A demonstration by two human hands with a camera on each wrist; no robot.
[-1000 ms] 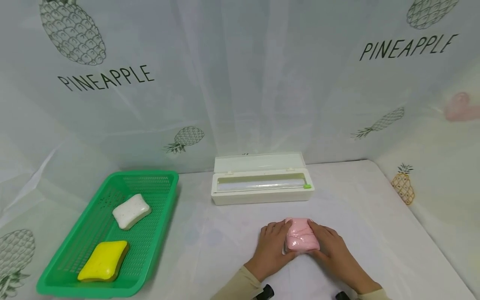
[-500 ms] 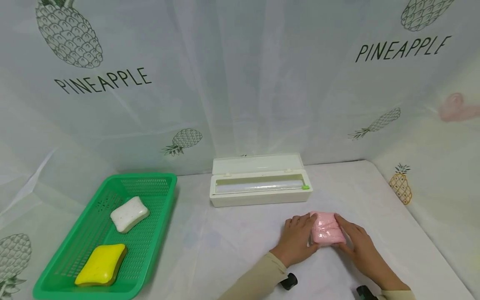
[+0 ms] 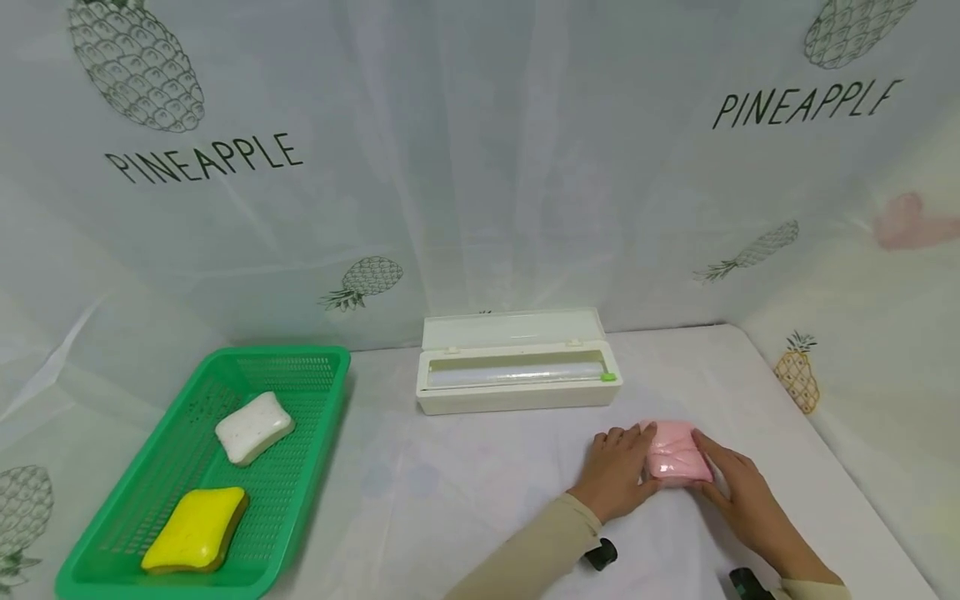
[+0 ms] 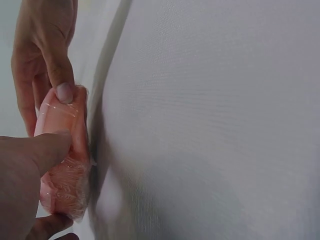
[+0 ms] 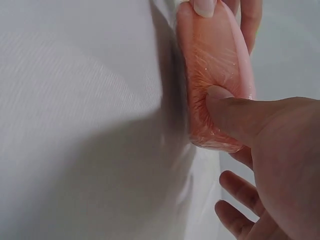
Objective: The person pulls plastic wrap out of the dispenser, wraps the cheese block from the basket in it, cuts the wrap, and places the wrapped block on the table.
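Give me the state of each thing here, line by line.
Pink block: wrapped in clear film
Left hand: gripping the pink block
Right hand: gripping the pink block
Plastic-wrap dispenser: lid open, roll inside
Green basket: upright, partly filled
White block: lying in basket
Yellow block: lying in basket

White tabletop, basket, box, pink block

On the white-covered bench, a green basket holds a white block towards its far end and a yellow block nearer, apart. Right of it sits a white box, lid up, roll inside. Behind is a pineapple-printed sheet.
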